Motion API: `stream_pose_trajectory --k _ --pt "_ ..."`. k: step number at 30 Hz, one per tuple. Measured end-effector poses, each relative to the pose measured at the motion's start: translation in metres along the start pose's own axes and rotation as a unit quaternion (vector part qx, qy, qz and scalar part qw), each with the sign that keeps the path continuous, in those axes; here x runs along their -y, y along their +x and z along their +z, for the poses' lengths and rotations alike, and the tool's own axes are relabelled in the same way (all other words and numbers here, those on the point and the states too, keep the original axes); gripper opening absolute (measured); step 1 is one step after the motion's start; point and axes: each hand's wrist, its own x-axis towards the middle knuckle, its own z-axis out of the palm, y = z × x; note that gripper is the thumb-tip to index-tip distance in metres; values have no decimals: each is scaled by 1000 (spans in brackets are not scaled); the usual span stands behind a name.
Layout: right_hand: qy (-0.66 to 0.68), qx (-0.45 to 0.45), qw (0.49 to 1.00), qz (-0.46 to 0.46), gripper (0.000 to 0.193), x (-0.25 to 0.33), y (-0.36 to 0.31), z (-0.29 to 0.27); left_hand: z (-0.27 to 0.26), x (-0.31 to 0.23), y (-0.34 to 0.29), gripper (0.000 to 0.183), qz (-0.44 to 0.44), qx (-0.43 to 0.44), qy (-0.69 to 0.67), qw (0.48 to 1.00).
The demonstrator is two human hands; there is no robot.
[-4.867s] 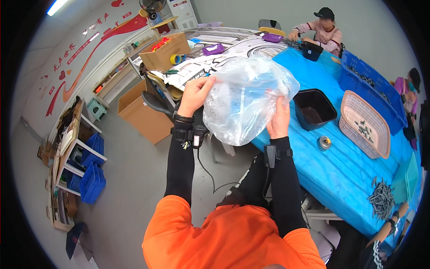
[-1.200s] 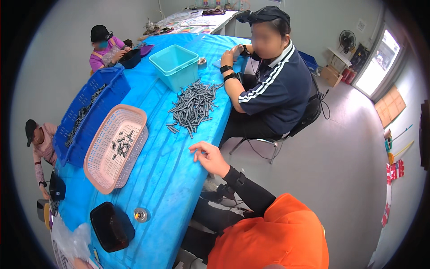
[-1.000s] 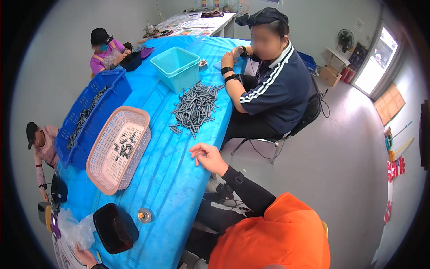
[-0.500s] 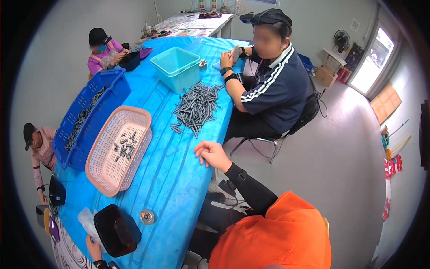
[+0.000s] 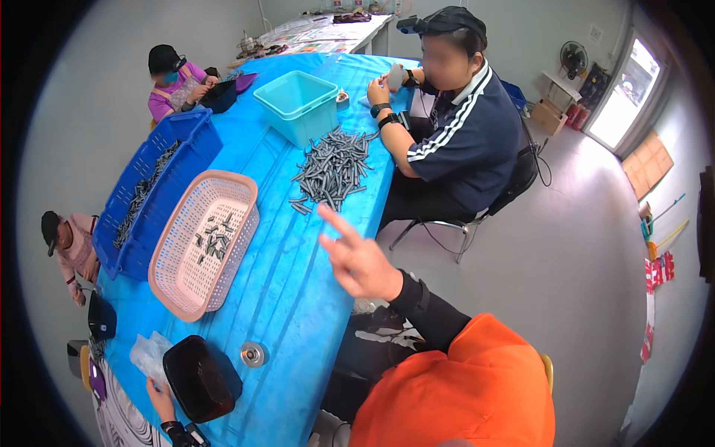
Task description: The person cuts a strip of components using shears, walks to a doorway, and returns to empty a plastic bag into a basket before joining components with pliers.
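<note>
My right hand [image 5: 361,264], in a black sleeve, is raised near the table's edge. Its fingers are partly stretched and apart, with nothing in them. Beyond the fingertips lies a heap of short grey tube-like pieces [image 5: 333,165]. At the lower left, my left hand [image 5: 162,402] rests beside a black tub [image 5: 195,372] and a crumpled clear plastic bag [image 5: 150,353]. Its fingers look loosely extended and seem to hold nothing; whether they touch the tub or the bag is unclear. A small round silvery object [image 5: 254,354] stands right of the tub.
A pink perforated basket [image 5: 165,298] holds a few grey pieces. Behind it stands a long blue crate [image 5: 186,160] with more. A turquoise bin [image 5: 316,123] is beyond the heap. One co-worker [image 5: 469,141] sits close at the right; two others are across the blue-covered table [image 5: 287,298].
My right hand has lifted up off the table edge, its fingers stretching out. My left hand stays beside the tub. The view has shifted slightly.
</note>
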Motion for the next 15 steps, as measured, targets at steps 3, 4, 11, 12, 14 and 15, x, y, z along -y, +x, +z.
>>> stream_pose_trajectory --k 3,4,11,12,14,15 --pt "-50 -165 985 32 70 -12 14 -18 -9 -19 -5 51 7 13 -8 1000" --pt "-50 -166 984 30 70 -13 14 -24 -9 -37 -9 50 17 3 -71 997" --pt "-67 -204 977 8 17 -13 7 -38 -21 -61 -27 44 37 -43 -135 989" --pt "-64 -205 977 6 17 -10 11 -40 -21 -55 -29 44 37 -46 -134 989" --pt "-174 -134 975 -30 16 -2 22 -45 -16 -37 -25 45 56 -81 -121 988" --pt "-125 -122 985 0 26 1 21 -41 -14 -35 -27 45 57 -82 -121 988"
